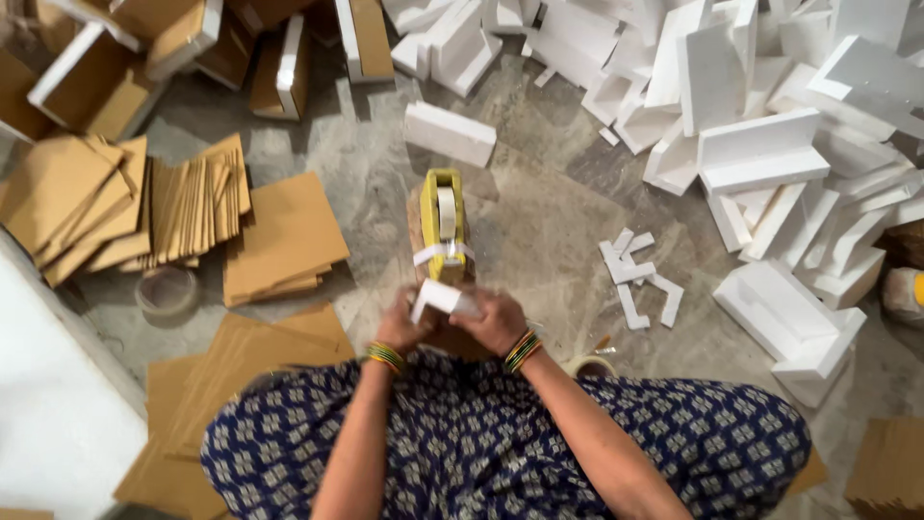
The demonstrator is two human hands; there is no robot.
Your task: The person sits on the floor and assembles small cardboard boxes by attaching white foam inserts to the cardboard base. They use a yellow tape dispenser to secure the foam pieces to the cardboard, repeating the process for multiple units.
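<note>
My left hand (402, 325) and my right hand (499, 321) meet over my lap, and both grip a small white foam piece (441, 297). Just beyond the hands stands a yellow tape dispenser (443, 220) with a roll of clear tape on top and a strip of tape hanging across its near end. Both wrists wear green and gold bangles. My knees, in dark blue patterned cloth, fill the bottom of the view.
Stacks of brown cardboard sheets (284, 236) lie at left, with more under my left knee. A large heap of white foam blocks (770, 144) fills the right and back. Small foam offcuts (635, 274) lie on the stone floor. A tape roll (166, 289) sits at left.
</note>
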